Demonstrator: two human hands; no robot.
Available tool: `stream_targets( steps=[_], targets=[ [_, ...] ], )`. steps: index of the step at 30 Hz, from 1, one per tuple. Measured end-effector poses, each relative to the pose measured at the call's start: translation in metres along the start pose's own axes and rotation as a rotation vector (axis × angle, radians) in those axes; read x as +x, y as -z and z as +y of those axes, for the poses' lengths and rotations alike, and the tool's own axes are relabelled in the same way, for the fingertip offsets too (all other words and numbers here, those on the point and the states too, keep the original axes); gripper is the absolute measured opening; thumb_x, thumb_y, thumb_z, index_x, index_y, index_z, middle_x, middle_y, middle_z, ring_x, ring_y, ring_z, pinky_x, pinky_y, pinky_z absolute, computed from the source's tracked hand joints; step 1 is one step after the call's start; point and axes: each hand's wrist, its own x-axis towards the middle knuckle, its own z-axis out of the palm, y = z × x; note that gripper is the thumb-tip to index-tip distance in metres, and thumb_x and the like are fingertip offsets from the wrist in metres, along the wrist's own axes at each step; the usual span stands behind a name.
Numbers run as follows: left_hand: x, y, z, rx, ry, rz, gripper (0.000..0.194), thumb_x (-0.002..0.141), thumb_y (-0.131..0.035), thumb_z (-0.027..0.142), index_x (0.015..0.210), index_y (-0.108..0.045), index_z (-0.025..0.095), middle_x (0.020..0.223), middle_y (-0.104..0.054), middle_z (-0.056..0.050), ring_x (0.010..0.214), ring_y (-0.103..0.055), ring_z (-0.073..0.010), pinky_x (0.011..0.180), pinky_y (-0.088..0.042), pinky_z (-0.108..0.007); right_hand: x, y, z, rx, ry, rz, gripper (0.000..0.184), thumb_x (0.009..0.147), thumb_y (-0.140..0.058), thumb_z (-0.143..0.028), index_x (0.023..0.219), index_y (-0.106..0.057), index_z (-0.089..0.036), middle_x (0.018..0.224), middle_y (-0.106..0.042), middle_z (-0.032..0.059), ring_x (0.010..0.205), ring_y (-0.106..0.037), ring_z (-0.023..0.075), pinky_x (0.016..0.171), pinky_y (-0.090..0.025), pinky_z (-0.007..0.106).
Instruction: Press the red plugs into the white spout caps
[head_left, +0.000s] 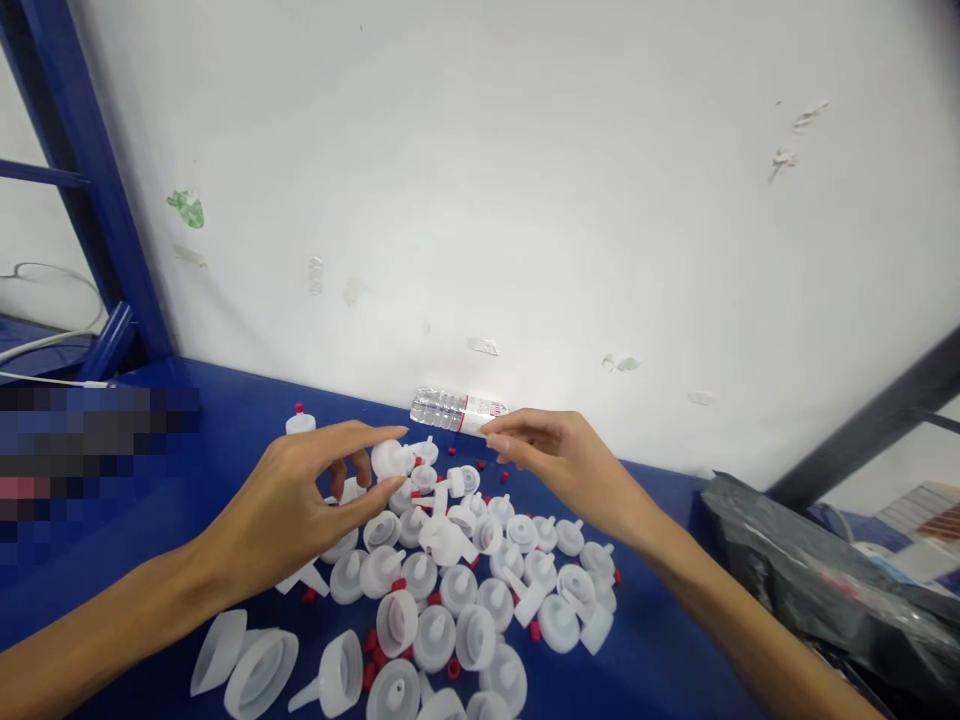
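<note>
My left hand (300, 505) hovers over a heap of white plastic nozzle caps (450, 590) on a blue table (660, 650). Its thumb and forefinger pinch one white cap (391, 459) at the far side of the heap. My right hand (559, 455) reaches in from the right with its fingers curled together near small red caps (501, 470); what its fingertips hold, if anything, is too small to make out. More red caps (373, 640) lie scattered among the white ones.
A small clear water bottle (456, 409) lies on its side against the white wall. A white cap with a red tip (300, 421) stands apart at the left. A black plastic bag (825, 580) sits at the right. Blue shelving posts (90, 170) rise at the left.
</note>
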Motion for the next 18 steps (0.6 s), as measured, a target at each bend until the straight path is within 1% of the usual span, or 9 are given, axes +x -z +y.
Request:
stream_targets(
  steps=[3,5,7,10,13,16,18],
  targets=[
    [-0.001,-0.001,0.012,-0.057,-0.03,-0.056,0.037,0.094,-0.074,0.041,0.13,-0.07,0.033,0.09,-0.074,0.005,0.059,-0.056,-0.009,0.053,-0.048,-0.022,-0.008,-0.02,-0.024,0.204,0.057,0.054,0.009,0.094,-0.077,-0.03,0.096,-0.083,-0.024,0.097,-0.081,0.001,0.09,-0.075,0.0176,0.078,-0.057,0.028],
    [-0.004,-0.001,0.019,-0.088,-0.055,-0.08,0.036,0.095,-0.074,0.039,0.13,-0.07,0.033,0.09,-0.075,0.005,0.063,-0.06,-0.0091,0.053,-0.047,-0.02,-0.014,-0.032,-0.033,0.271,0.077,0.085,0.004,0.09,-0.081,-0.024,0.093,-0.084,-0.025,0.093,-0.082,-0.001,0.086,-0.075,0.0158,0.077,-0.057,0.026],
    [-0.007,-0.002,0.024,-0.097,-0.091,-0.094,0.037,0.095,-0.074,0.037,0.132,-0.068,0.036,0.089,-0.075,0.005,0.065,-0.061,-0.0092,0.053,-0.048,-0.019,-0.019,-0.042,-0.037,0.307,0.101,0.094,0.007,0.089,-0.082,-0.02,0.092,-0.084,-0.026,0.092,-0.082,-0.0024,0.085,-0.075,0.0143,0.077,-0.058,0.025],
    [-0.011,-0.003,0.026,-0.108,-0.128,-0.09,0.042,0.095,-0.075,0.035,0.135,-0.064,0.038,0.091,-0.076,0.007,0.067,-0.063,-0.0096,0.053,-0.049,-0.019,-0.023,-0.051,-0.036,0.369,0.114,0.078,0.009,0.09,-0.082,-0.02,0.094,-0.085,-0.028,0.092,-0.082,-0.0032,0.086,-0.075,0.0139,0.08,-0.058,0.024],
    [-0.012,-0.005,0.028,-0.137,-0.078,-0.08,0.04,0.093,-0.077,0.036,0.131,-0.067,0.038,0.087,-0.077,0.009,0.063,-0.063,-0.0082,0.051,-0.047,-0.018,-0.023,-0.056,-0.032,0.463,0.079,0.078,0.01,0.088,-0.084,-0.021,0.094,-0.085,-0.028,0.092,-0.083,-0.0022,0.086,-0.076,0.015,0.08,-0.06,0.025],
    [-0.013,-0.006,0.035,-0.18,0.033,-0.078,0.033,0.092,-0.078,0.04,0.125,-0.072,0.037,0.078,-0.075,0.01,0.058,-0.06,-0.0062,0.048,-0.044,-0.016,-0.022,-0.06,-0.028,0.556,0.051,0.105,0.009,0.086,-0.086,-0.023,0.093,-0.085,-0.028,0.091,-0.083,-0.0004,0.085,-0.077,0.0164,0.079,-0.061,0.026],
    [-0.014,-0.007,0.04,-0.218,0.102,-0.073,0.03,0.092,-0.077,0.043,0.12,-0.075,0.037,0.074,-0.073,0.011,0.056,-0.058,-0.0061,0.048,-0.043,-0.016,-0.022,-0.063,-0.026,0.572,0.055,0.133,0.006,0.086,-0.086,-0.024,0.09,-0.085,-0.029,0.089,-0.082,-0.0005,0.084,-0.076,0.0157,0.077,-0.059,0.026]
  ],
)
